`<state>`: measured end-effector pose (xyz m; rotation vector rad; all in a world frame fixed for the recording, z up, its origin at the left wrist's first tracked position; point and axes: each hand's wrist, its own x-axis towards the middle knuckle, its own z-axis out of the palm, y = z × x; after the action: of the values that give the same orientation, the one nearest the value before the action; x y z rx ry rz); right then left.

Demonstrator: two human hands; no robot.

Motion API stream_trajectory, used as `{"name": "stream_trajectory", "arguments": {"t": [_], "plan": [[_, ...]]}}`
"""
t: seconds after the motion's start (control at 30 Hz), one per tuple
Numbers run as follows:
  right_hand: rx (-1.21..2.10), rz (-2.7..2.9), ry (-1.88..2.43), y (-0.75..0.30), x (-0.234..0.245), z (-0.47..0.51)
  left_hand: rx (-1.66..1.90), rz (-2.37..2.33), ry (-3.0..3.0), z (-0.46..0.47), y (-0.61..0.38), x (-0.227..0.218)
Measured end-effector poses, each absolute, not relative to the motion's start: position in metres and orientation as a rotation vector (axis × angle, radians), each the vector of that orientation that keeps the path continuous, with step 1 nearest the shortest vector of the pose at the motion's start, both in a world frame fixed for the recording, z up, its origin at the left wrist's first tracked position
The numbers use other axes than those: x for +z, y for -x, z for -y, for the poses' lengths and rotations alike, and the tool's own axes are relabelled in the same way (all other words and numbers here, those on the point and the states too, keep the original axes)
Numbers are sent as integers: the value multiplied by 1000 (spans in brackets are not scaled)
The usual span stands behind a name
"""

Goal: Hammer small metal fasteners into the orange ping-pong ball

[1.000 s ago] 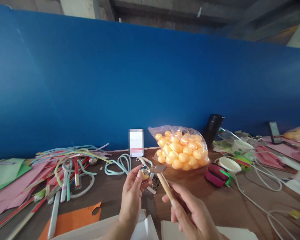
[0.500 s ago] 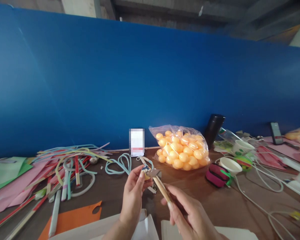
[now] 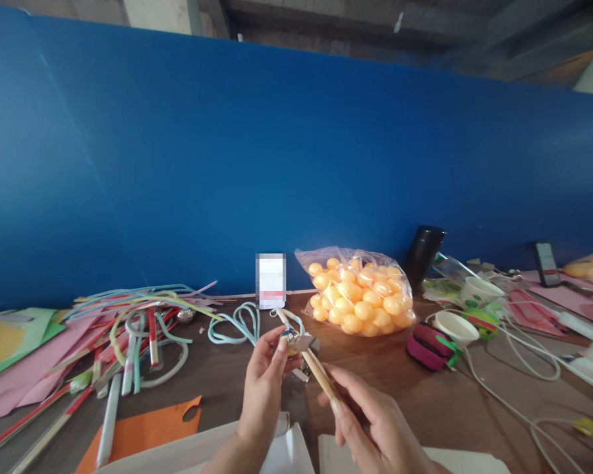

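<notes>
My left hand pinches a small orange ball with shiny decoration on it, held up over the brown table. My right hand grips the wooden handle of a small brush, whose grey tip rests against the ball. A clear bag of orange balls lies just behind and to the right of the hands.
Coloured tubes and sticks and pink and green paper pile at the left. An orange sheet and white paper lie near me. A black cup, white cups, a pink pouch and white cables are at the right.
The brush tip has moved left and down from beside the ball onto it, and both hands have drawn slightly closer together. Little differs over the last half second.
</notes>
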<state>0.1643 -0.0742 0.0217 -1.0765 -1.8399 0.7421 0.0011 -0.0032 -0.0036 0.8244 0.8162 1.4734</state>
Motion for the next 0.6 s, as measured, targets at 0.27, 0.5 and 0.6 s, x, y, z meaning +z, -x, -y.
{"name": "stream_trajectory", "arguments": {"t": [0.27,0.5,0.6], "plan": [[799,1715,1118,-159,24,78,1475,-812,-813,5,-1,-4],[793,1693,1108,-159,24,76,1469,-812,-806,5,-1,-4],[774,1687,1105,-158,25,77,1473,-806,-790,5,-1,-3]]}}
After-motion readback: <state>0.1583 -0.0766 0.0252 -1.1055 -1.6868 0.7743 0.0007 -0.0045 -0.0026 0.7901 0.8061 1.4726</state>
